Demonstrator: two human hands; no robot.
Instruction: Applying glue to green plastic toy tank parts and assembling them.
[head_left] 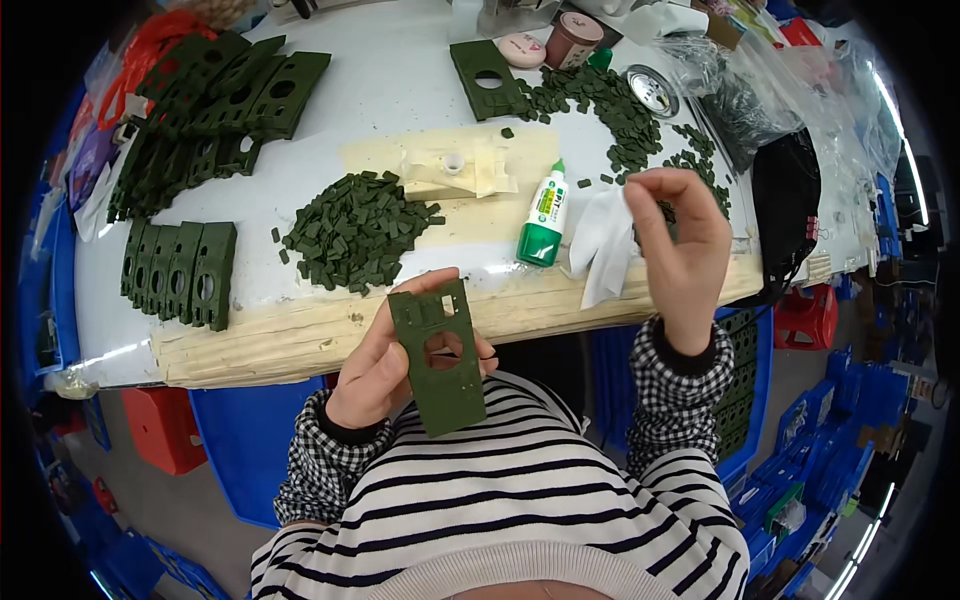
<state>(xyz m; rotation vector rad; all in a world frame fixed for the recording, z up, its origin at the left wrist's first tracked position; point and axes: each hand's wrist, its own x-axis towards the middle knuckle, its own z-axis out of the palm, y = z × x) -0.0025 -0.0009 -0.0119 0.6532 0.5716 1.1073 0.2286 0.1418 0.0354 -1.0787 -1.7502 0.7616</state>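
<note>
My left hand (372, 385) is closed round a flat dark green plastic model part (452, 395), holding it over my lap just off the table's front edge. The part has a round hole and a small square opening near its far end. Raised above the table's right side, my right hand (690, 262) has thumb and forefinger pinched together; whether a small piece sits between them I cannot make out. Beneath it lie a white cloth (602, 240) and part of a heap of small green pieces (625, 125). A white and green glue bottle (541, 225) stands left of that hand.
A second heap of small green pieces (355, 230) lies left of centre. Similar green parts (180, 270) are stacked at the left. A small white cup (453, 163) sits on a taped block (490, 172). Blue trays (240, 440) and a red stool (163, 430) are below the table.
</note>
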